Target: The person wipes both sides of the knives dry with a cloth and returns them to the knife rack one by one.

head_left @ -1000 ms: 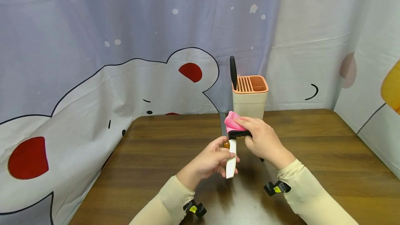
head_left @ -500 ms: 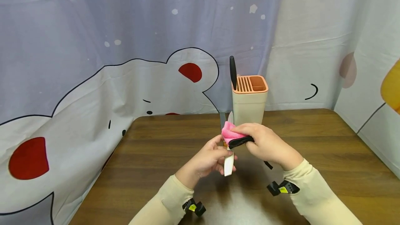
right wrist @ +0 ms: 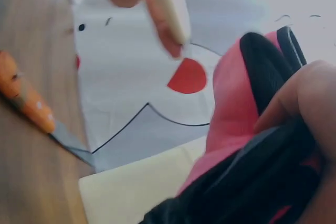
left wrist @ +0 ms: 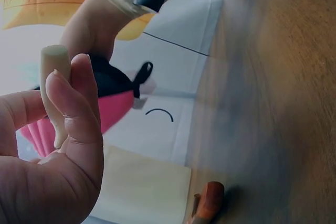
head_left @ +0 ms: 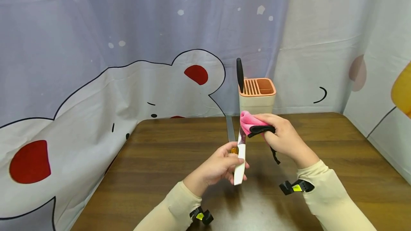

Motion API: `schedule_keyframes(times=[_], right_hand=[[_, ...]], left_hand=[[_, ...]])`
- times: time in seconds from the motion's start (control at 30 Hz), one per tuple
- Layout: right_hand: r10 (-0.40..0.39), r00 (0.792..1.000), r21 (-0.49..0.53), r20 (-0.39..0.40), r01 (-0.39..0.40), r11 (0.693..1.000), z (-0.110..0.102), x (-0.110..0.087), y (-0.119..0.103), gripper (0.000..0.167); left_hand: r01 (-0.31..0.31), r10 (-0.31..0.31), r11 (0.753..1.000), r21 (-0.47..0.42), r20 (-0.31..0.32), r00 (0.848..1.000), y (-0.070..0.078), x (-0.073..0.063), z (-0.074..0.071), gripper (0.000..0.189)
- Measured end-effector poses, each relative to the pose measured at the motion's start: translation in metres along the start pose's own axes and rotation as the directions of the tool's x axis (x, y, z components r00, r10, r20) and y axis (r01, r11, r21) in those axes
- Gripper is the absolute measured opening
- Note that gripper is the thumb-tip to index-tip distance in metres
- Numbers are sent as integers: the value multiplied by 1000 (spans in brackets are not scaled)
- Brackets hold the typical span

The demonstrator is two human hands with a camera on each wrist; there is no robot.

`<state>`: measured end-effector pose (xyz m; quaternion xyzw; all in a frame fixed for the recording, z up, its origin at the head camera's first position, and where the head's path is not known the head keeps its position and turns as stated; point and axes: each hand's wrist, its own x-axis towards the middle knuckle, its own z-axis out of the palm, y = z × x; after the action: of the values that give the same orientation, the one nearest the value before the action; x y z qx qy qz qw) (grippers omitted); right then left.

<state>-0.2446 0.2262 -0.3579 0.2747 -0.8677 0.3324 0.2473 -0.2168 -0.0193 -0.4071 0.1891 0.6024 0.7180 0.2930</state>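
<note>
My left hand point(head_left: 218, 163) pinches the white handle of a knife point(head_left: 239, 165) between thumb and fingers, blade pointing away from me. A pink cloth with black trim point(head_left: 252, 123) is bunched in my right hand point(head_left: 287, 139), folded about the far part of that blade. The blade near the handle shows; its tip is hidden. Just beyond my left hand, a second knife point(head_left: 230, 128) lies on the table; its orange handle point(right wrist: 31, 98) shows in the right wrist view. In the left wrist view, the cloth's black loop point(left wrist: 143, 74) hangs free.
A cream knife holder point(head_left: 257, 105) with an orange slotted top stands at the table's back edge, behind the cloth. A black-handled knife point(head_left: 239, 76) is upright in its left side. A printed curtain point(head_left: 144, 20) hangs behind the brown wooden table point(head_left: 173, 138).
The right hand slid the cloth down the blade to the handle, then back up toward the tip and slightly right. The left hand kept its grip, with the knife tilting a little.
</note>
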Motion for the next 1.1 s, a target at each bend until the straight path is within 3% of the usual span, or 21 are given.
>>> schedule_keyframes(times=[0.23,0.47,0.83,1.1], right_hand=[[40,996,-74,85,-34,997,15,-2,0,60],[67,985,-75,159,-56,996,13,-4,-6,60],[-54,958,-39,281,67,997,6,-5,-14,55],[-64,939,47,339,51,998,2,-5,-17,44]], left_hand=[[3,-3,1000,-8,-5,1000,0,-2,2,63],[15,-15,1000,-13,-10,1000,1,-1,1,64],[-13,13,1000,-1,-4,1000,-2,1,-4,57],[-23,23,1000,-10,2,1000,-3,2,-5,53]])
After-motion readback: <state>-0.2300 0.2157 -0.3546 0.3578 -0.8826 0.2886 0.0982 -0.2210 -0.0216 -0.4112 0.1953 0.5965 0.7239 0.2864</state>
